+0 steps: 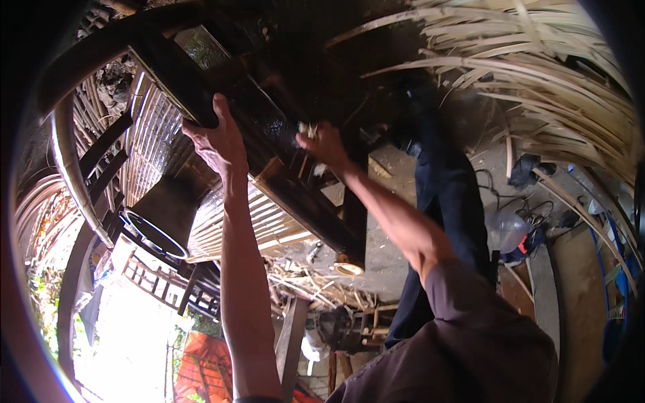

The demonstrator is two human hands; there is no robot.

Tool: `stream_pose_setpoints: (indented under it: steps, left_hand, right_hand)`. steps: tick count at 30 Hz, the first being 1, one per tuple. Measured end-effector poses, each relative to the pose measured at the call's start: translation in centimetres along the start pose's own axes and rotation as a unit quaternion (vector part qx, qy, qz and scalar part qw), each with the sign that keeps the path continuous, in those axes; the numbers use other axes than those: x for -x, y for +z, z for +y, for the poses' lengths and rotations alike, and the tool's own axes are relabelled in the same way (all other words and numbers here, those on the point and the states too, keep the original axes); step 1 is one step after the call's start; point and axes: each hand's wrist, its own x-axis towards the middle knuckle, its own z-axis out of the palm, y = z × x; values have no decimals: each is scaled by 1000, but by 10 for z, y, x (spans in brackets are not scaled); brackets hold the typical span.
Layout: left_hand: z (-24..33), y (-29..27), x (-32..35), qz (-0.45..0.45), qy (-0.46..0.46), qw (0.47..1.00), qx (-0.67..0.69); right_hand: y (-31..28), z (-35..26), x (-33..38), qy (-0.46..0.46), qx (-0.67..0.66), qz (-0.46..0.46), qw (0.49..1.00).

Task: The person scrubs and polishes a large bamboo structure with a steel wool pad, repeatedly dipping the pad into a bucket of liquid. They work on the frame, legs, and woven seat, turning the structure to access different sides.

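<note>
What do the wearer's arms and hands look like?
The left hand and right hand are bare, with no gloves or wristwear visible. The right sleeve, dark brownish-purple and plain, ends near the elbow; only a dark edge of the left sleeve shows.

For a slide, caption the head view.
Left hand on a dark beam, right hand holding a pale scrap, long strips at upper right.

Left hand (218, 146), left of centre, grips edge of dark frame (265, 117). Right hand (326, 146), centre, holds pale wad (307, 129); detail blurred. Upper right: pale split strips (537, 87). Lower left: orange sheet (203, 363). Right of centre: dark trouser leg (449, 191).
</note>
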Motion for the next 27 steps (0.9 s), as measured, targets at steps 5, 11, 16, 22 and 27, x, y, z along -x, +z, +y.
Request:
stream_pose_setpoints:
  steps: [5,11,16,22,27]
  left_hand:
    - [17,-8,7,-12,-26,1000,-8]
    - [21,-6,5,-24,-40,998,47]
    - [20,-5,7,-25,-46,997,54]
    - [23,-6,6,-29,-46,996,65]
    - [20,-5,9,-10,-22,999,42]
  right_hand:
    - [8,30,-31,-181,255,-141,940]
    - [-16,-36,-20,-117,202,-355,905]
    - [-20,-40,20,9,37,-290,956]
    - [25,13,56,233,-206,57,949]
    - [20,-1,60,278,-806,-82,516]
